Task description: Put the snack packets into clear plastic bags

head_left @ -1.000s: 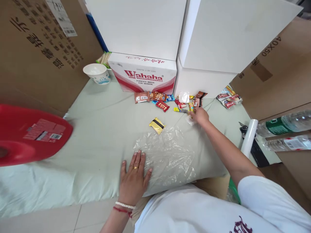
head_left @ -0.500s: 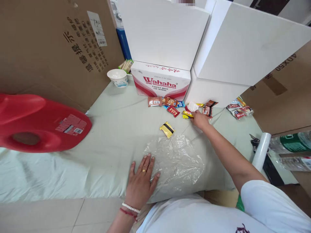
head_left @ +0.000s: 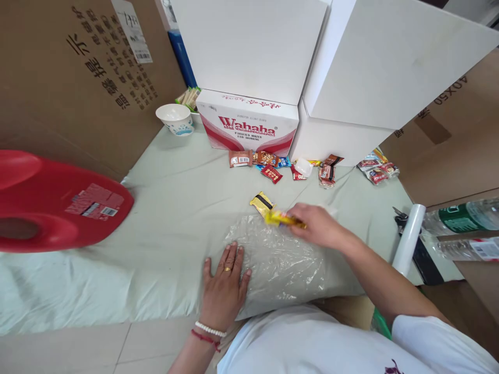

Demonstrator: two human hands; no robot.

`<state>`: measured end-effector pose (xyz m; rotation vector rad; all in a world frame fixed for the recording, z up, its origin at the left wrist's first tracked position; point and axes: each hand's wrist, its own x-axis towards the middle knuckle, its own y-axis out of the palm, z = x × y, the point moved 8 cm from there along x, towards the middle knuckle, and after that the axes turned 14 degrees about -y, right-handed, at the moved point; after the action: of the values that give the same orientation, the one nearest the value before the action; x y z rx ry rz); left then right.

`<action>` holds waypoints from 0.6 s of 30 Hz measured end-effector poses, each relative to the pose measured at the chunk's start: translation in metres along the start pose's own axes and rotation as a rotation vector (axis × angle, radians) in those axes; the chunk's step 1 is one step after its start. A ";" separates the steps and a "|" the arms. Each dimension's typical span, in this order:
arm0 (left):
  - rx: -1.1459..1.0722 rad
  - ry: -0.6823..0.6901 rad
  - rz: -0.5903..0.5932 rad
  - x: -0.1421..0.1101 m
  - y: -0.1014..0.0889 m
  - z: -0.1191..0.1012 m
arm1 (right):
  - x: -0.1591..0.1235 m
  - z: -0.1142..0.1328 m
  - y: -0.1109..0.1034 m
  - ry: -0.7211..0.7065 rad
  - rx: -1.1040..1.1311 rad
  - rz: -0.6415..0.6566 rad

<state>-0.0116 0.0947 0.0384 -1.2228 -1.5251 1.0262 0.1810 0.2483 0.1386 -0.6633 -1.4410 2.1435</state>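
My left hand lies flat, fingers spread, on the near left edge of a clear plastic sheet spread on the pale green cloth. My right hand is closed on a yellow snack packet, held just above the sheet's far edge. A gold packet with a black band lies on the cloth just beyond it. Several small snack packets are strewn in front of the Wahaha box.
A red plastic container lies at the left. A paper cup stands at the back left. White boxes and brown cartons wall the area. At the right are more packets, a white roll and water bottles.
My right hand took a yellow packet from the far pile and drew it back toward the plastic sheet. My left hand stayed flat on the sheet.
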 end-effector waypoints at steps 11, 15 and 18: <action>-0.011 0.033 -0.038 0.001 0.000 0.010 | 0.040 -0.067 0.003 0.106 -0.006 -0.195; 0.003 0.041 -0.042 0.002 -0.001 0.010 | 0.057 -0.190 -0.051 0.521 -0.368 -0.213; 0.014 0.029 -0.033 0.002 -0.002 0.009 | 0.074 -0.232 -0.042 0.548 -0.400 -0.069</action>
<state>-0.0212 0.0960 0.0380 -1.1942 -1.5082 0.9919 0.2735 0.4722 0.0910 -1.2126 -1.5425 1.4569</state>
